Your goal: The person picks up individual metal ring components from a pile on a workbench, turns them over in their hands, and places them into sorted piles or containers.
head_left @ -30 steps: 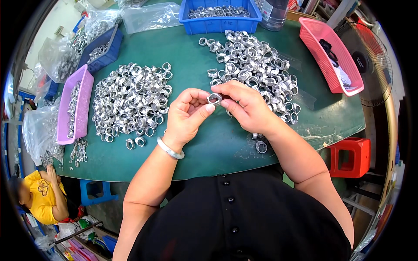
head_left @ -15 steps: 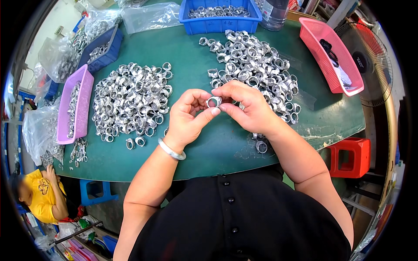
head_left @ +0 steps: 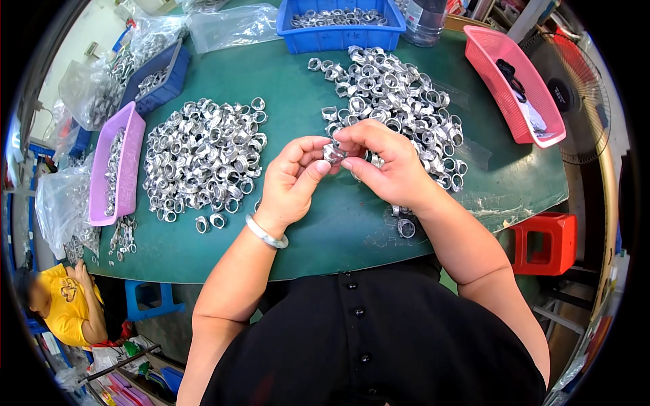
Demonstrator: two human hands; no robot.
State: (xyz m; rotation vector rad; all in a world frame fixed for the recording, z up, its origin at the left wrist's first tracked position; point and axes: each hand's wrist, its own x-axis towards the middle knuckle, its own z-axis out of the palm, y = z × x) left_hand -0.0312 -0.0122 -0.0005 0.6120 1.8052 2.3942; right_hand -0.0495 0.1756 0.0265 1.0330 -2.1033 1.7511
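Observation:
Between the fingertips of both hands is a silver metal ring (head_left: pixel 333 153), its wider, set-like face turned up toward me. My left hand (head_left: pixel 293 174), with a pale bangle (head_left: pixel 267 232) on its wrist, pinches the ring from the left. From the right, my right hand (head_left: pixel 386 161) closes thumb and fingers on it. Beyond my right hand spreads a heap of similar silver rings (head_left: pixel 386 88), partly hidden by the fingers. A second, rounder pile of rings (head_left: pixel 203 155) lies left of my left hand. A few loose rings (head_left: pixel 406 228) lie below my right wrist.
The table is green (head_left: pixel 318 237). At its far side stands a blue bin (head_left: pixel 342 42) of rings; at left are another blue bin (head_left: pixel 166 84) and a purple basket (head_left: pixel 128 169). A pink basket (head_left: pixel 501 88) sits right, near a fan (head_left: pixel 569 95). A person in yellow (head_left: pixel 68 304) sits lower left.
The ring has been turned between my fingers: its round opening faced me before, and now its wider face shows. Both hands have stayed in nearly the same place.

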